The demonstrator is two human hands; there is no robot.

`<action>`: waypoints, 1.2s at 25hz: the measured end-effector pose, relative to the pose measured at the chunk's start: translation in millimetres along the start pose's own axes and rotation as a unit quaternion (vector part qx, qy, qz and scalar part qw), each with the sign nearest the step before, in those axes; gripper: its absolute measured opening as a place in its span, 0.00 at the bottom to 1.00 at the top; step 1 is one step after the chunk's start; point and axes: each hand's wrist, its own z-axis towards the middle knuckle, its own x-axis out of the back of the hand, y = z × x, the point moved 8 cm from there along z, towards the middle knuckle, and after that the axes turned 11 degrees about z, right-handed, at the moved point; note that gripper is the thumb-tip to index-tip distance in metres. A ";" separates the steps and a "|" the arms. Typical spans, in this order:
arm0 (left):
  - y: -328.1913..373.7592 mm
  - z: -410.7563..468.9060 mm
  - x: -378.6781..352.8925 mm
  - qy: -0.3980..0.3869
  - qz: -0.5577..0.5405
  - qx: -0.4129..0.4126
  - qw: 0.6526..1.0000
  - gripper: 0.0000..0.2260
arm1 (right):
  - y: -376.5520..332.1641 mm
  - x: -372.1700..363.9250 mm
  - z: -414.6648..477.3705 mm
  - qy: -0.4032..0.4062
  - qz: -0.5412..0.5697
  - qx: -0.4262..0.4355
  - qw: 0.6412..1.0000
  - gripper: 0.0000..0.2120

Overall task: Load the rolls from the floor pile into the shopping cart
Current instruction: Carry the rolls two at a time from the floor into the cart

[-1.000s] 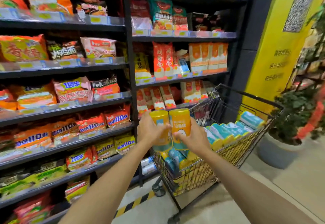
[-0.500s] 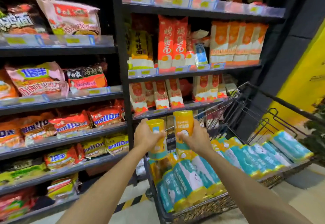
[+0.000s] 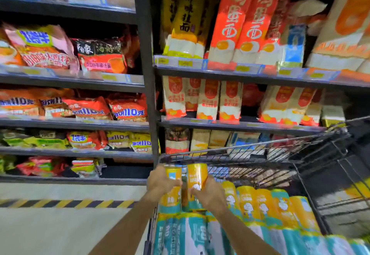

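Noodle shelves behind, 2 rolls upright over shopping cart, left hand, right hand, fingers wrapping 1 each.

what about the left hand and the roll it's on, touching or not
Touching. The head view shows the left hand with its fingers curled round the roll, with no gap between them.
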 end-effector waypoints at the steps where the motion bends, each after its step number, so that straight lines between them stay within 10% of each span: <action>1: -5.7 2.8 -8.3 -0.008 0.007 0.016 1.000 0.30 | 5.2 -7.5 4.3 -0.012 -0.011 -0.013 1.000 0.28; 9: -7.9 32.3 -36.0 -0.085 0.167 0.011 0.982 0.33 | 20.1 -30.2 19.1 -0.026 -0.059 -0.100 0.993 0.23; 20: -6.5 17.8 -44.3 0.009 0.233 -0.124 0.965 0.35 | 8.3 -32.7 12.2 0.010 -0.147 -0.108 0.983 0.36; 30: -14.8 -9.5 21.3 0.069 0.251 -0.039 0.965 0.41 | -52.1 -5.5 15.1 -0.039 -0.230 0.148 0.961 0.42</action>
